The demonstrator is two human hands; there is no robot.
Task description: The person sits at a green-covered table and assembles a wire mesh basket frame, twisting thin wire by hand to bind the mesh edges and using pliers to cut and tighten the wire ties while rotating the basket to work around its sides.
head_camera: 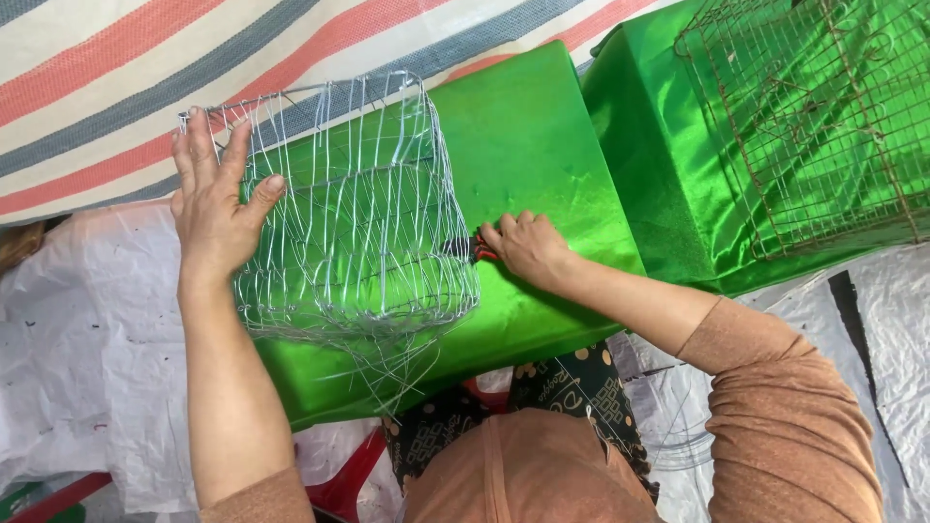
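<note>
Our left hand [211, 205] lies open, fingers spread, on the wire basket [354, 208] atop the green counter [542, 145]. Our right hand [528, 249] grips red-handled pliers [475, 250] at the basket's side.

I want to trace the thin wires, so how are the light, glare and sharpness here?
Head view: even daylight, soft shadows; glare sheen on the green satin cloth; silver wire basket sharp near the left hand, its loose ends below finer and harder to follow.

Silver wire basket [358, 208] on glossy green cloth [542, 145]; rust-brown wire grid [804, 126]; tarp [97, 68] — white, red, grey stripes; tool handles [481, 252] — apparently red-black.
</note>
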